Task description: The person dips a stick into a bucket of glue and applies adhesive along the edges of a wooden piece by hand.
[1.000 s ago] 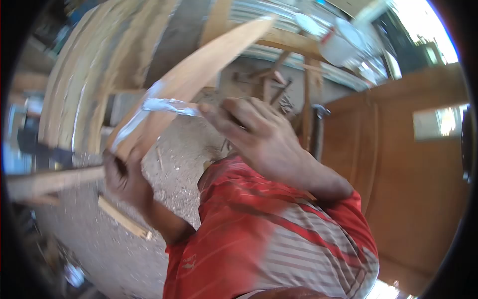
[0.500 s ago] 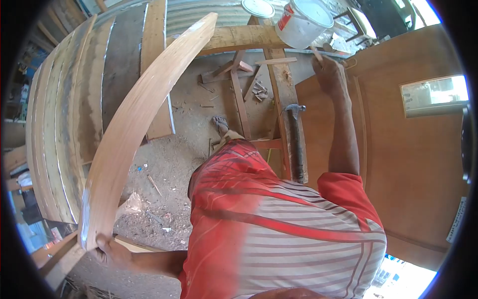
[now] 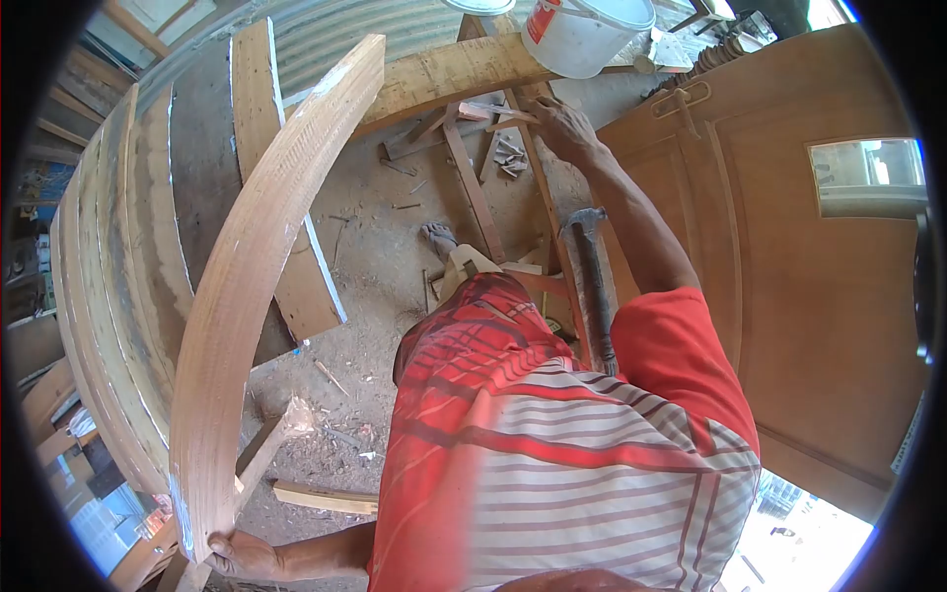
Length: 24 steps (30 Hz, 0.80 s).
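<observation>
My left hand (image 3: 237,555) is closed round the lower end of a long, slightly curved wooden board (image 3: 242,266). White smears, glue-like, mark the board's lower edge and top end. My right hand (image 3: 564,128) reaches over the far end of a narrow wooden bench, fingers closed on a thin flat wooden stick (image 3: 501,111) that points left. Just under it lies another thin wood strip (image 3: 511,123), partly covered by the hand. A claw hammer (image 3: 589,286) with a dark handle rests along the bench beside my right arm.
A white bucket (image 3: 589,37) stands on a wooden beam (image 3: 444,79) at the back. To the left are several joined planks (image 3: 202,187) with white seams. A brown door panel (image 3: 769,296) leans at the right. Wood scraps (image 3: 326,503) and shavings litter the floor.
My right hand has moved left, away from beside the bucket, to the thin strip on the bench. The view has shifted; my left hand still grips the board, now lower in view.
</observation>
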### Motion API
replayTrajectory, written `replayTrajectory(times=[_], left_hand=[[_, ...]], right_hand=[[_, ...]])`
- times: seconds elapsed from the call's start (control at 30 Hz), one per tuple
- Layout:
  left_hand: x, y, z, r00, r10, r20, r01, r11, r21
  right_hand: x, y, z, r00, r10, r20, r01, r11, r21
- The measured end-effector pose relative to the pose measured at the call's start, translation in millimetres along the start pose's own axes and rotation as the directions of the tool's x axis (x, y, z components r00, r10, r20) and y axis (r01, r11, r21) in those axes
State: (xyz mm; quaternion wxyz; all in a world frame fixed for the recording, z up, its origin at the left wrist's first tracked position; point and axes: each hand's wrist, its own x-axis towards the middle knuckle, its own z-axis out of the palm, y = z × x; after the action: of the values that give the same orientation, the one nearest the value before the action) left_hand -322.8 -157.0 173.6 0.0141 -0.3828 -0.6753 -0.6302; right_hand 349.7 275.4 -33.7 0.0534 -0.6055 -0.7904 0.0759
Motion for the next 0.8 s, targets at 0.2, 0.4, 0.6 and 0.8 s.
replayTrajectory(times=[0.2,0.4,0.6,0.8], left_hand=[[-1.0,-32.1,-49.5,0.996,-0.037,0.077,0.042,0.998,-0.053],[-1.0,-17.7,-37.2,0.992,-0.064,0.11,0.072,0.995,-0.07],[8.5,-19.3,-43.9,0.993,-0.105,0.051,0.107,0.994,-0.036],[16.5,7.5,-10.7,0.986,-0.121,0.115,0.123,0.992,-0.01]], right_hand=[[-44.0,-22.5,-65.9,0.835,0.108,-0.54,0.028,0.971,0.237],[-26.6,86.9,-130.9,0.475,0.722,-0.504,-0.289,0.668,0.686],[77.0,271.7,-105.6,0.784,0.537,-0.31,-0.584,0.808,-0.077],[47.6,210.3,-125.9,0.565,0.792,-0.23,-0.557,0.572,0.602]])
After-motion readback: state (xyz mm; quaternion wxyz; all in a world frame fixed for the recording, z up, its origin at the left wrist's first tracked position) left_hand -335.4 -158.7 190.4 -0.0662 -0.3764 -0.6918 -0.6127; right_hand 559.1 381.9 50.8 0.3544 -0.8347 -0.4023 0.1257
